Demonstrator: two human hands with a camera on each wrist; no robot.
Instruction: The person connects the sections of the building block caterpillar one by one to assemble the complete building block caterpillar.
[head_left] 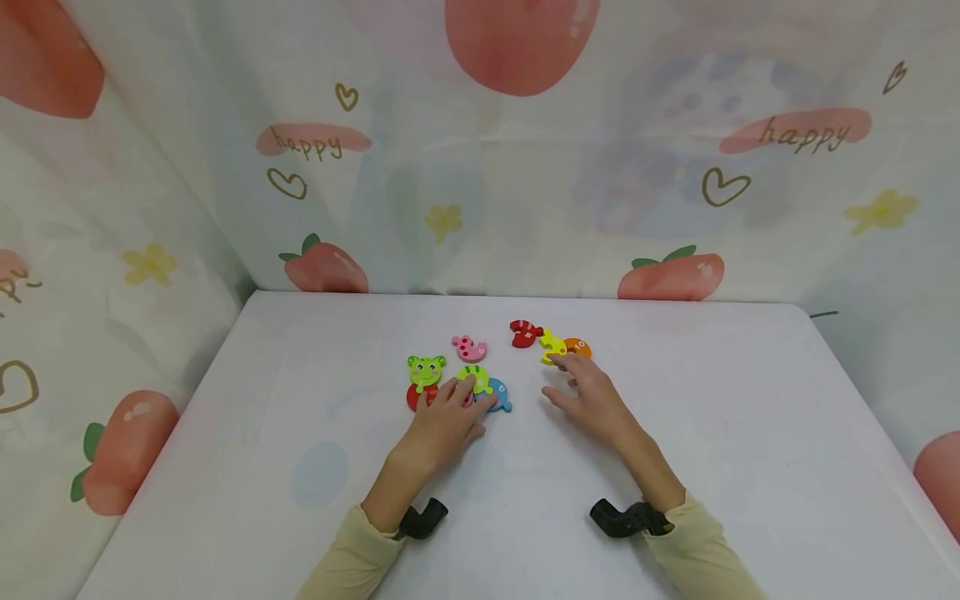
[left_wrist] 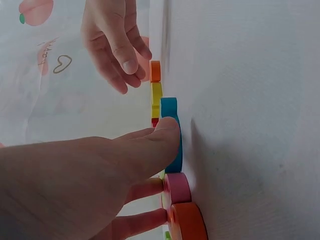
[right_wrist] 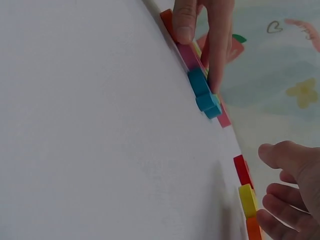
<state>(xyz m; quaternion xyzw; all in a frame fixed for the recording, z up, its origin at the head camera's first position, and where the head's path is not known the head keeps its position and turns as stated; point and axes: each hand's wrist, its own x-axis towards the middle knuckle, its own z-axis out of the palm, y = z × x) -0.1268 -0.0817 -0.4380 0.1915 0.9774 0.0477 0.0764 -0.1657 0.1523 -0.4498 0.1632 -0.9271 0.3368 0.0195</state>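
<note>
The left hand (head_left: 442, 425) lies flat over a cluster of wooden puzzle pieces near the middle of the white table (head_left: 225, 433), fingers straight and pressing down, nothing clenched. Under its fingertips sits the green striped piece (head_left: 472, 377), with the blue piece (head_left: 501, 395) just at its 4 o'clock and touching the thumb; the left wrist view shows that thumb resting on the blue piece's edge (left_wrist: 171, 132). A red piece (head_left: 415, 398) peeks out at 9 o'clock of the fingers, and the green frog head (head_left: 426, 369) sits just above it. The pink piece (head_left: 469, 347) lies apart at 12 o'clock of the cluster.

Over to the right hand (head_left: 588, 396): fingers spread and relaxed, gripping nothing, fingertips reaching the yellow piece (head_left: 552, 344). That piece is joined in a short row, red striped piece (head_left: 526, 332) at its 10 o'clock, orange piece (head_left: 578, 347) at its 3 o'clock.

Both forearms wear pale yellow sleeves (head_left: 697, 550) and black wrist mounts (head_left: 626, 517). Around the table hangs a curtain (head_left: 480, 167) printed with peaches, hearts, flowers and the word "happy".
</note>
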